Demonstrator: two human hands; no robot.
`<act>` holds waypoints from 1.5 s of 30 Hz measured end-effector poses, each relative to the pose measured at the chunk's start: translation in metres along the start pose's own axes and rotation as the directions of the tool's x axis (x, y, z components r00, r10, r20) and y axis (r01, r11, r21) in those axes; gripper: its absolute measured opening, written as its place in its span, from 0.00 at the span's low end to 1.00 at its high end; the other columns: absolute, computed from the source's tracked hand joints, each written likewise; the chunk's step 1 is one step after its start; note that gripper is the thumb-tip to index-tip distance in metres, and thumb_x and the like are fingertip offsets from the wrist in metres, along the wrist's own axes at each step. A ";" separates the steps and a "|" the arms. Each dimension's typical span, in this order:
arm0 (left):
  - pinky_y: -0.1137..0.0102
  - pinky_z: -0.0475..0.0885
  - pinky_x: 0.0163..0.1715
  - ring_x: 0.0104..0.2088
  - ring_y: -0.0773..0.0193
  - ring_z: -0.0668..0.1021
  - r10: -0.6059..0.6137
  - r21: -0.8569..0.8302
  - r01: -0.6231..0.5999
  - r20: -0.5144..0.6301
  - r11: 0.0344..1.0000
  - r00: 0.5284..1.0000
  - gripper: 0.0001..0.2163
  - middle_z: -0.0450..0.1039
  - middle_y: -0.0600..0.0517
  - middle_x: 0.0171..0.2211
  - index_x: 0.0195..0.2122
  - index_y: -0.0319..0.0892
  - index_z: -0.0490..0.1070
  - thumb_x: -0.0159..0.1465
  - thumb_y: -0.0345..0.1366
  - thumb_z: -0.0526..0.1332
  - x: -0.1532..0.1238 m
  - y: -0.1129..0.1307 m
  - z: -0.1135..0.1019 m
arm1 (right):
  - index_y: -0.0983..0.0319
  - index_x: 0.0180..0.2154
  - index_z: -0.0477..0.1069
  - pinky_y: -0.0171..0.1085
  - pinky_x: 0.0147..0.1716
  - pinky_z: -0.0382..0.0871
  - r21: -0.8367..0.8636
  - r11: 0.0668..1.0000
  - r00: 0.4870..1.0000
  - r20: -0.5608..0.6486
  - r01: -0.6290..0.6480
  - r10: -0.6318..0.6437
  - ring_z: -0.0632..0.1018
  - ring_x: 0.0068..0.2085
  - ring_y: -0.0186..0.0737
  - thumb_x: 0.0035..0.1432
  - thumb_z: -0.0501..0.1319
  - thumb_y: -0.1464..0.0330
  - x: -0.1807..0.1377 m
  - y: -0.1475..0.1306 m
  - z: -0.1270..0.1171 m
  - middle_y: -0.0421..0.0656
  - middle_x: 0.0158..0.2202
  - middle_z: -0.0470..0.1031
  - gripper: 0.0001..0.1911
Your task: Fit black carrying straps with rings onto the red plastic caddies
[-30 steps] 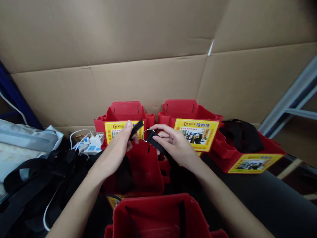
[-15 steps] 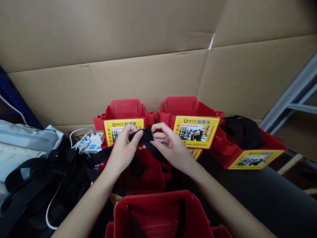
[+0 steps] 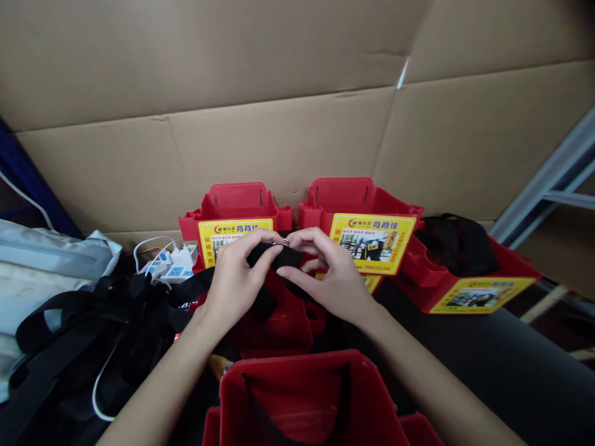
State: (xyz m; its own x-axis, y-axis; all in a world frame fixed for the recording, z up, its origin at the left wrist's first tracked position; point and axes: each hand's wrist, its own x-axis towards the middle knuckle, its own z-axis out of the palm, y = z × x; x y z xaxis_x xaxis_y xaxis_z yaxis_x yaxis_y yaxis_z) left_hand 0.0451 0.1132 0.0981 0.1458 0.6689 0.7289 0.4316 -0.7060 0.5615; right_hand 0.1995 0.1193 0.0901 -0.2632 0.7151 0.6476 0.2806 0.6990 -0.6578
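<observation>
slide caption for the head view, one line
Left hand and right hand hold a black strap amid red bins.

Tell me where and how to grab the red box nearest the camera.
Probably best by the red box's far rim, from above, fingers hooked over the edge midway between the two ends of the black strap hanging inside. That rim is thin and uncovered there, and the grip would avoid the strap. The near side runs out of the picture, so I can't judge it.
</observation>
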 end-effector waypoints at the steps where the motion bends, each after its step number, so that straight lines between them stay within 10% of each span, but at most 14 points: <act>1: 0.71 0.68 0.41 0.37 0.65 0.75 0.011 0.018 -0.011 0.002 1.000 1.000 0.03 0.74 0.53 0.34 0.33 0.43 0.69 0.59 0.31 0.57 0.000 0.001 0.000 | 0.60 0.36 0.63 0.27 0.21 0.66 -0.021 1.000 1.000 -0.007 0.011 -0.011 0.72 0.36 0.35 0.49 0.62 0.64 0.000 0.000 0.000 0.42 0.37 0.68 0.12; 10: 0.71 0.67 0.39 0.36 0.66 0.74 0.216 0.169 -0.221 0.049 0.960 0.975 0.03 0.72 0.52 0.34 0.33 0.41 0.66 0.60 0.28 0.56 -0.002 0.003 -0.001 | 0.61 0.32 0.60 0.26 0.18 0.64 -0.025 0.999 0.999 0.021 -0.033 0.033 0.66 0.20 0.25 0.55 0.56 0.68 -0.001 0.002 -0.003 0.35 0.24 0.62 0.05; 15: 0.72 0.67 0.38 0.37 0.67 0.72 0.274 0.189 -0.288 0.094 0.939 0.957 0.04 0.69 0.52 0.34 0.32 0.40 0.66 0.58 0.26 0.58 -0.001 0.005 -0.003 | 0.62 0.30 0.60 0.28 0.23 0.65 -0.292 0.939 0.977 -0.052 0.183 -0.206 0.72 0.30 0.30 0.54 0.55 0.73 -0.001 0.004 -0.003 0.42 0.32 0.68 0.03; 20: 0.71 0.67 0.40 0.39 0.67 0.71 0.248 0.169 -0.262 0.099 0.950 0.964 0.06 0.66 0.51 0.35 0.32 0.40 0.67 0.56 0.23 0.58 -0.002 0.008 -0.005 | 0.61 0.31 0.60 0.30 0.32 0.67 -0.449 0.818 0.904 -0.049 0.359 -0.424 0.73 0.33 0.32 0.53 0.56 0.76 -0.003 0.009 -0.007 0.41 0.33 0.71 0.05; 32: 0.69 0.67 0.40 0.37 0.64 0.73 -0.010 -0.011 0.013 0.211 1.000 0.977 0.05 0.71 0.54 0.34 0.35 0.43 0.65 0.57 0.30 0.59 -0.003 0.004 0.000 | 0.60 0.22 0.49 0.28 0.21 0.57 -0.589 0.749 0.894 -0.098 0.302 -0.437 0.62 0.20 0.27 0.52 0.54 0.75 -0.005 0.010 -0.005 0.34 0.18 0.58 0.14; 45: 0.74 0.66 0.35 0.34 0.68 0.72 0.047 0.000 -0.047 0.157 0.999 0.987 0.09 0.68 0.55 0.32 0.32 0.42 0.64 0.53 0.22 0.57 0.000 0.001 -0.008 | 0.62 0.27 0.62 0.27 0.20 0.64 -0.043 0.997 0.994 0.086 -0.065 0.069 0.72 0.21 0.28 0.57 0.54 0.62 -0.002 -0.006 -0.011 0.39 0.23 0.70 0.11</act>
State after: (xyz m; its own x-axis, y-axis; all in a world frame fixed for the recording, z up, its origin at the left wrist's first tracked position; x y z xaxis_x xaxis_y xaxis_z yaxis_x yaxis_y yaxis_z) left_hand 0.0381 0.1108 0.1019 0.3035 0.6634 0.6839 0.4238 -0.7369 0.5267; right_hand 0.2080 0.1135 0.0972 -0.3220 0.7597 0.5650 0.3371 0.6496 -0.6814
